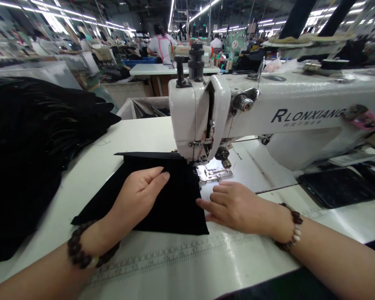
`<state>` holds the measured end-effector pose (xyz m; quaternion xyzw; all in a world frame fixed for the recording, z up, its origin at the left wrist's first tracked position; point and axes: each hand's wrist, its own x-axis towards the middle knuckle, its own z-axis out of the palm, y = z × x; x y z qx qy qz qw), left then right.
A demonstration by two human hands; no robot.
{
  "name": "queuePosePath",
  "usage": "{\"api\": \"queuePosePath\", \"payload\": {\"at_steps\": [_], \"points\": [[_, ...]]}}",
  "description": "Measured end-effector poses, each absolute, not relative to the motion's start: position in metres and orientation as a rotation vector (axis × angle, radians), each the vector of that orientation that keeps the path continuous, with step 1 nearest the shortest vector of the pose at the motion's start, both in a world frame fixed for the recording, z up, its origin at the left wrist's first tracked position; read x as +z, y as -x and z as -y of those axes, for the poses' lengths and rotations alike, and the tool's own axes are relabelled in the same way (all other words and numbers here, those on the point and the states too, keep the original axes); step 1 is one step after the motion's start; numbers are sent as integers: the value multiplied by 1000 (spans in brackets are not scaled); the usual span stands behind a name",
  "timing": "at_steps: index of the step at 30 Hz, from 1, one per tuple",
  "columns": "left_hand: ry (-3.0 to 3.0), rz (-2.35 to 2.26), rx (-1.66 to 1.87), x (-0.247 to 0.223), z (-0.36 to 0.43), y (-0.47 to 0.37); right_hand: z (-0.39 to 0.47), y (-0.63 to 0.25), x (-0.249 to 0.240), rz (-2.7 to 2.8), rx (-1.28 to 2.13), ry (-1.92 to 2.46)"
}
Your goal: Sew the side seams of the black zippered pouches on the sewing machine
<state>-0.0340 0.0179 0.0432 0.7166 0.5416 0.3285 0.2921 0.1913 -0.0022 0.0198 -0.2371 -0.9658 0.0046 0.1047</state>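
A black fabric panel (171,208) lies flat on the pale sewing table, its far right corner under the head of a white sewing machine (190,112). My left hand (143,187) rests on top of the panel, thumb and fingers pressed together; whether they pinch a bit of cloth is hidden. At the panel's right edge is my right hand (231,204), its index finger and thumb reaching to the cloth and the other fingers curled. The needle area is mostly hidden behind the machine head, beside a shiny metal plate (215,173).
Piled black fabric (28,158) covers the table's left side. A dark phone (340,187) lies at the right, by the machine base. Ruler markings (165,260) run along the front of the table. Farther back, a person (161,48) sits near another sewing machine.
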Motion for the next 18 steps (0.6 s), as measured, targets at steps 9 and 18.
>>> {"api": "queuePosePath", "payload": {"at_steps": [9, 18], "points": [[-2581, -907, 940, 35, -3, 35, 21, -192, 21, 2996, 149, 705], [-2938, -408, 863, 15, 7, 27, 22, -194, 20, 2949, 225, 564]]}}
